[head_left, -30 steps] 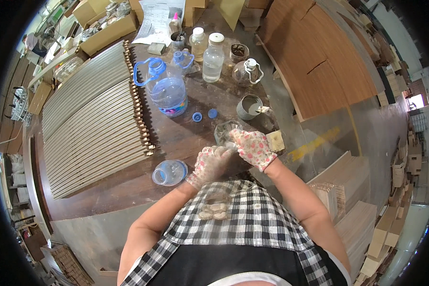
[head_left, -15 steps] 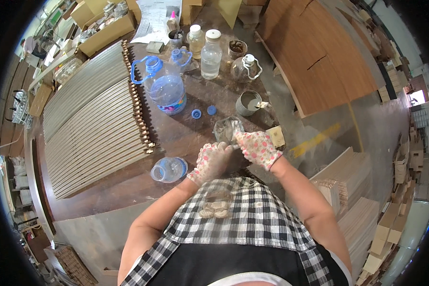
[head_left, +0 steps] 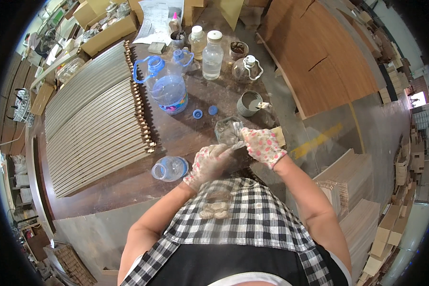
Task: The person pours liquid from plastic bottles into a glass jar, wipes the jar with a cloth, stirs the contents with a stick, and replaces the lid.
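Note:
My left hand (head_left: 208, 162), in a white glove with pink dots, is closed at the table's near edge, its fingers pointing right. In a matching glove, my right hand (head_left: 264, 146) is closed beside the clear plastic tub (head_left: 222, 139). Crumpled greyish material (head_left: 231, 127) fills much of that tub. A pale grey, cloth-like piece (head_left: 240, 144) shows between the two hands, at the right fingertips; its kind is unclear. Left of my left hand lies a cut-open clear bottle (head_left: 169, 169). Beyond the tub stands a grey can (head_left: 249, 104) with a whitish thing on its rim.
Ribbed wooden strips (head_left: 93, 128) cover the table's left side. A large blue-handled bottle (head_left: 168, 93), two blue caps (head_left: 198, 114), a white-capped bottle (head_left: 213, 57) and a round jug (head_left: 246, 69) stand or lie farther back. Wooden panels (head_left: 319, 57) rise at the right; stacked boards (head_left: 348, 178) lie below.
My hands have drawn slightly apart, the left moving left and the right shifting a little right. The pale piece between them shows more.

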`<state>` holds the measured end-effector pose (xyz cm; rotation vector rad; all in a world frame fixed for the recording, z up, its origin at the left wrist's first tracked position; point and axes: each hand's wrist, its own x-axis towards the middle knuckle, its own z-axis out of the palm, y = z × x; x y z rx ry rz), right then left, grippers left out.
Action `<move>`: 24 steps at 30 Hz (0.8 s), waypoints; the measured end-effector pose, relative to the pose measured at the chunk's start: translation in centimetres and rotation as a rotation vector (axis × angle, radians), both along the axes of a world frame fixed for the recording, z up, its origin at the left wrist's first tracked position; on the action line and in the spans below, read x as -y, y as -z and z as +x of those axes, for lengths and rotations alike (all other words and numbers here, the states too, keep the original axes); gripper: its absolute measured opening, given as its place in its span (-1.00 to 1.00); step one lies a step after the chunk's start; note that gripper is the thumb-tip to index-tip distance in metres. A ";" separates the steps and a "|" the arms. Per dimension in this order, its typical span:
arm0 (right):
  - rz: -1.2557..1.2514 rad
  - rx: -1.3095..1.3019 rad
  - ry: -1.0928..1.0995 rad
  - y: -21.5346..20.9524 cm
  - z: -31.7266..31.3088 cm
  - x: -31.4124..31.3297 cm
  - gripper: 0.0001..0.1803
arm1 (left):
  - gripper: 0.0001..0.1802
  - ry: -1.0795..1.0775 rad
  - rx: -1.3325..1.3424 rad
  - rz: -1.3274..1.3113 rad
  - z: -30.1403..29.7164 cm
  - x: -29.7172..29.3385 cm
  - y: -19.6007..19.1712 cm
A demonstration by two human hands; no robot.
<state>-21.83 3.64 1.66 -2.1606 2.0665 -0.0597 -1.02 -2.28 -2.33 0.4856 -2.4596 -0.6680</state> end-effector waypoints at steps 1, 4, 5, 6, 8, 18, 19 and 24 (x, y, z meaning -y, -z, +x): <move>0.008 0.030 0.027 -1.1 -0.2 -0.1 -0.84 | -0.69 -0.025 -0.043 -0.035 0.1 0.2 -0.2; -0.035 0.068 0.009 -2.5 0.1 -0.5 -0.86 | -0.73 -0.049 -0.023 0.044 0.5 0.3 0.1; 0.007 0.043 -0.005 -1.9 0.7 -0.5 -0.87 | -0.74 -0.053 -0.005 0.060 0.5 0.3 0.4; 0.046 0.013 -0.014 -1.4 1.0 -0.5 -0.87 | -0.77 -0.051 -0.008 0.065 0.3 0.2 0.4; 0.000 0.033 -0.006 0.1 0.8 -0.6 -0.90 | -0.77 -0.015 0.004 0.065 0.1 0.2 1.2; -0.113 0.136 -0.037 -0.8 3.2 0.5 -0.84 | -0.78 -0.081 -0.079 0.171 0.0 0.3 1.9; -0.103 0.160 -0.024 -0.2 3.5 0.6 -0.86 | -0.78 -0.082 -0.083 0.169 0.0 0.3 1.9; -0.083 0.232 -0.025 0.0 1.4 1.0 -0.84 | -0.74 -0.087 -0.134 0.075 0.2 0.6 1.7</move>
